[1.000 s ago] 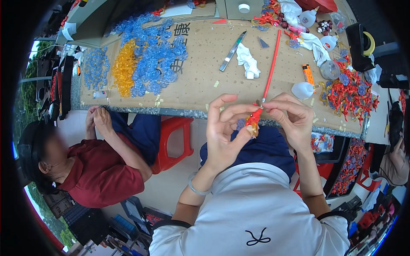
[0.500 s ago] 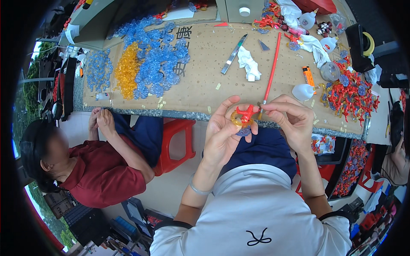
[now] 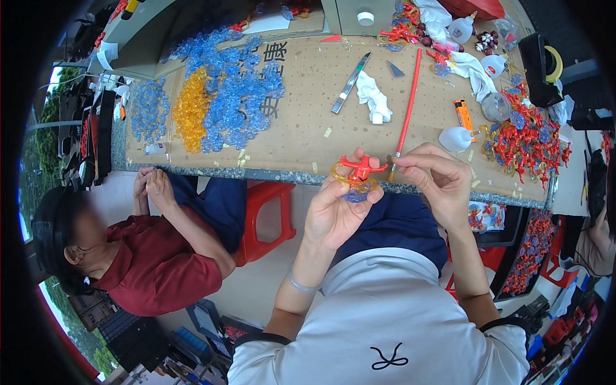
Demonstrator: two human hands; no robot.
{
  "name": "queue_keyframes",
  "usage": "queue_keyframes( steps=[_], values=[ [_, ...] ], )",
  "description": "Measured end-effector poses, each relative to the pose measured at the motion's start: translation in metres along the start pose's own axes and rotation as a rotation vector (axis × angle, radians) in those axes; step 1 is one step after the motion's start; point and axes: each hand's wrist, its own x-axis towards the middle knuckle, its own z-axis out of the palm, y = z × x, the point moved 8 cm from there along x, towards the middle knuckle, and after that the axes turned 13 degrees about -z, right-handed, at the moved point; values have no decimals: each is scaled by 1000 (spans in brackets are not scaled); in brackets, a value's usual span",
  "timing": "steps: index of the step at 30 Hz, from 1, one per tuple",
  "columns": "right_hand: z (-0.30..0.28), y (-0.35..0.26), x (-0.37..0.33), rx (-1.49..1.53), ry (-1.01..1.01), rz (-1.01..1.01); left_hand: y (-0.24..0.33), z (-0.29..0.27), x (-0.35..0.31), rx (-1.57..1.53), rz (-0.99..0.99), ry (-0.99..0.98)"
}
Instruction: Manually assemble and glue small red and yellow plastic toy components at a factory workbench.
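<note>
Between the thumb and fingers of my left hand (image 3: 328, 217) is a small plastic figurine (image 3: 362, 168). It has a red body, a clear yellow ring-like part and a clear blue base, and is held upright above the table's near edge. My right hand (image 3: 441, 181) pinches a long red-handled paintbrush (image 3: 412, 96) low down, near its bristles. The handle points away over the table. The bristle tip is beside the figurine's right side; whether they touch I cannot tell.
Blue clear parts (image 3: 237, 96) and yellow clear parts (image 3: 191, 109) are heaped at left. Red figurines (image 3: 523, 144) pile up at right, near a squeeze bottle (image 3: 455, 138) and an orange box (image 3: 462, 114). A knife (image 3: 351, 83) and crumpled tissue (image 3: 372, 96) lie mid-table. A co-worker (image 3: 160, 256) sits at left.
My left hand has turned the figurine and its fingers have closed in around the base. My right hand and the paintbrush stay nearly in place.
</note>
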Motion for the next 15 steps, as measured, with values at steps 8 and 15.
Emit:
queue_keyframes(
  steps=[8, 15],
  values=[
    [10, 2, 1, 6, 3, 29, -4, -1, 2, -123, -24, -48],
    [11, 9, -1, 48, 31, 86, -7, 5, 2, -138, -6, -17]
  ],
)
